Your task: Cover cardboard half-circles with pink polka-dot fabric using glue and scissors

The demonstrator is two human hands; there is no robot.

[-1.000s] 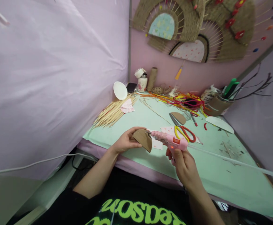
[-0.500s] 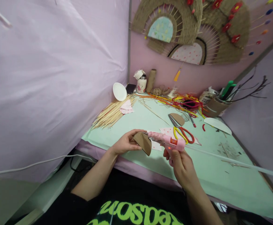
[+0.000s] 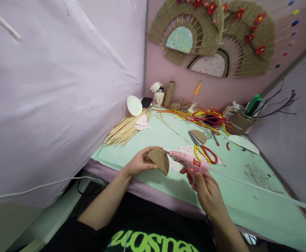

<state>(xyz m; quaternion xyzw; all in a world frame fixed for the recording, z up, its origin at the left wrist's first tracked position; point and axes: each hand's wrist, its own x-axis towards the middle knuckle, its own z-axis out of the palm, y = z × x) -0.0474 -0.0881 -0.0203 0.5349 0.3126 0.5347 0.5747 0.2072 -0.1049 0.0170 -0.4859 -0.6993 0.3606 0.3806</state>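
Note:
My left hand pinches a half-round piece of brown cardboard, held above the front of the table. Wrapped around the handle of a pink glue gun is my right hand. The gun's small light glows orange-red, and a long clear glue stick sticks out of its back. Its metal nozzle points left, at the upper right edge of the cardboard; whether it touches cannot be made out. Scissors with yellow and red handles lie just behind the gun, on dotted pink paper.
Thin wooden sticks lie in a heap at the left. Another cardboard half-circle rests behind the scissors. Coloured pipe cleaners, a bottle and a pot of pens and twigs line the back. A white cable runs at left.
The cardboard has turned slightly in my left hand. The glue gun has shifted a little right and down, its nozzle now along the cardboard's upper right edge. The camera view has tilted slightly.

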